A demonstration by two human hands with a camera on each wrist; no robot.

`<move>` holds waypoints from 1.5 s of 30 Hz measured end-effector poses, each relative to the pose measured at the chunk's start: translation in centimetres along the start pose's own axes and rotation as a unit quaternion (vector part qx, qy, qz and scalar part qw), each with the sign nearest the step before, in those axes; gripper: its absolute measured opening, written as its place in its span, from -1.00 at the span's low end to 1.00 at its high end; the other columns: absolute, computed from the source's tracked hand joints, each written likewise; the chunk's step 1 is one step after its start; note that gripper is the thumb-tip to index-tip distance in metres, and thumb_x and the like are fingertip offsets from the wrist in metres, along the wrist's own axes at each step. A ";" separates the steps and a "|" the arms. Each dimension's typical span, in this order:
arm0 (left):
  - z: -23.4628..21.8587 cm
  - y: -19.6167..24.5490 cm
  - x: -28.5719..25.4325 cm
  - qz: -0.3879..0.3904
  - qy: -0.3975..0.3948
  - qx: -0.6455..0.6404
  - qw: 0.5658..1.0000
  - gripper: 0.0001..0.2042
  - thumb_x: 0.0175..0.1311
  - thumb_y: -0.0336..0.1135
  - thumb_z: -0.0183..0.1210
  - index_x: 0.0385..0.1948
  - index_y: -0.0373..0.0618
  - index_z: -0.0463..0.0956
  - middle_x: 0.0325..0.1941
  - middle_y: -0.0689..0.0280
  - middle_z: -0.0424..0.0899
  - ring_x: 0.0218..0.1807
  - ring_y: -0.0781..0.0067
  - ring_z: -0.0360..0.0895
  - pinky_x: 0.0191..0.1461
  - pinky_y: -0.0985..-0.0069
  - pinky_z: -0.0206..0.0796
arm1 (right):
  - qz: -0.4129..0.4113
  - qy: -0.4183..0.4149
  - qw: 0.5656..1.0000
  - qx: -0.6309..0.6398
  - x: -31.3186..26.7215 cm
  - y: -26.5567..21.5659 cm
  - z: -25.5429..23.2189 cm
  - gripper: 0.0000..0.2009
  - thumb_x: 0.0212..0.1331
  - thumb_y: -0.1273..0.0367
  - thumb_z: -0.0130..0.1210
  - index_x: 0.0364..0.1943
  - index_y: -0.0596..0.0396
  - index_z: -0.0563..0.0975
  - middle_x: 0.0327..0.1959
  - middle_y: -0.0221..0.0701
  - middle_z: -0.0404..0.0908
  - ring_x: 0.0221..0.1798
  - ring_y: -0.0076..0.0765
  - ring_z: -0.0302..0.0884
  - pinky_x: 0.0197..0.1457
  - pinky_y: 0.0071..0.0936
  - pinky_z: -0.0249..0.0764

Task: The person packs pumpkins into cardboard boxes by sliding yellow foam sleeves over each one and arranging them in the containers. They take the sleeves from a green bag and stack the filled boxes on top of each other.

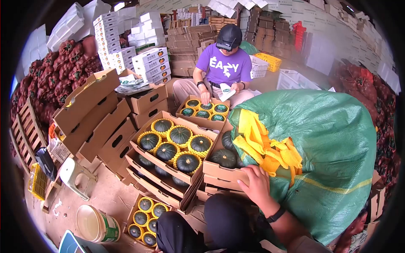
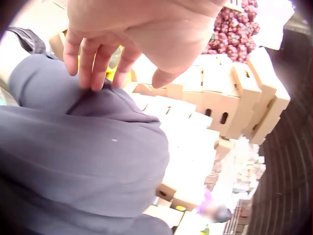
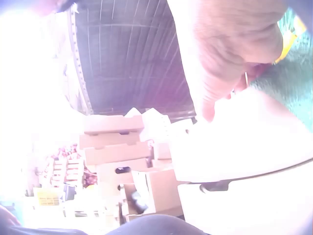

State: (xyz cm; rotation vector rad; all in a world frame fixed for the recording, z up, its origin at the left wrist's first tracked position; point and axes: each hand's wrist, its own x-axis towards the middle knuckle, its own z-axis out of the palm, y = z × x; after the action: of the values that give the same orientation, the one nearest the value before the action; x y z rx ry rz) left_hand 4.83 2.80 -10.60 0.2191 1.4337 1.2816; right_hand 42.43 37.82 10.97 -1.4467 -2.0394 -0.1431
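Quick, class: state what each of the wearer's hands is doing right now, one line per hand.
Left hand: open, fingers relaxed, touching the dark trouser leg, holding nothing.
Right hand: resting on the cardboard box edge beside the green sack; grip cannot be told.

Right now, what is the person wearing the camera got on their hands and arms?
Both hands are bare, no gloves. The right hand has a black band around its wrist, and the forearm above it is uncovered. The left hand shows no ring on the fingers in view; its wrist and any sleeve are out of frame.
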 end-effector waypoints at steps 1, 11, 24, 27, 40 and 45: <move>0.8 1.6 -0.4 0.017 -0.004 -0.003 1.000 -0.60 0.40 0.06 -0.10 0.02 -0.02 0.45 0.02 0.23 0.56 0.07 0.26 0.47 0.09 0.27 0.33 | 0.016 -0.066 0.997 -0.048 0.9 1.0 1.5 -0.72 -0.06 0.21 0.29 -0.30 0.02 0.55 -0.31 -0.37 0.62 -0.11 -0.24 0.52 0.06 -0.19 0.31; 14.2 13.1 -0.9 0.085 -0.166 -0.012 0.982 -0.48 0.26 0.18 0.00 0.09 0.01 0.44 0.04 0.22 0.60 0.14 0.24 0.48 0.09 0.25 0.32 | -0.230 -0.241 0.939 0.086 -3.0 1.2 -6.4 -0.77 0.01 0.20 0.20 -0.58 0.00 0.46 -0.56 -0.42 0.49 -0.34 -0.26 0.51 -0.25 -0.32 0.42; 20.0 10.2 -5.4 0.046 -0.268 -0.138 0.952 -0.03 -0.29 -0.57 -0.03 0.44 0.03 -0.07 0.15 0.28 0.36 0.16 0.30 0.39 0.30 0.35 0.23 | -0.310 -0.317 0.822 0.357 -14.9 -4.5 -9.0 -0.77 0.13 0.30 0.11 -0.11 -0.07 0.55 -0.01 -0.43 0.48 -0.01 -0.30 0.48 -0.02 -0.36 0.44; 17.0 8.3 -5.6 0.033 -0.209 -0.181 0.960 -0.06 -0.29 -0.55 -0.02 0.42 0.03 0.01 -0.08 0.43 0.40 -0.05 0.43 0.42 0.22 0.49 0.27 | -0.176 -0.198 0.945 0.194 -11.1 -3.0 -11.5 -0.57 -0.02 0.24 0.27 0.03 -0.12 0.56 0.22 -0.26 0.37 0.23 -0.08 0.31 0.28 -0.19 0.20; 8.7 9.8 -9.7 0.116 -0.149 -0.188 0.964 -0.05 -0.23 -0.45 0.00 0.45 0.02 -0.10 0.43 0.18 0.16 0.30 0.11 0.31 0.36 0.19 0.16 | 0.031 0.014 0.970 -0.240 -1.5 17.9 -1.4 -0.55 -0.13 0.52 0.18 -0.04 -0.16 0.60 0.50 -0.36 -0.04 0.54 -0.06 -0.23 0.39 -0.10 0.03; 7.4 10.2 -8.9 0.091 -0.139 -0.173 0.971 -0.07 -0.20 -0.44 -0.01 0.45 0.05 -0.11 0.36 0.15 0.24 0.25 0.10 0.35 0.33 0.18 0.20 | 0.003 -0.012 0.975 -0.220 -0.7 18.2 1.1 -0.49 -0.12 0.60 0.11 0.01 -0.21 0.58 0.46 -0.33 0.03 0.52 -0.06 -0.14 0.38 -0.12 0.09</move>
State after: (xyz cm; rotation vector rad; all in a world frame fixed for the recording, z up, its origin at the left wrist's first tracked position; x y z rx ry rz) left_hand 8.54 4.37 4.33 0.2863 0.9499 1.5604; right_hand 58.19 44.86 5.01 -1.7178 -2.1090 -0.6107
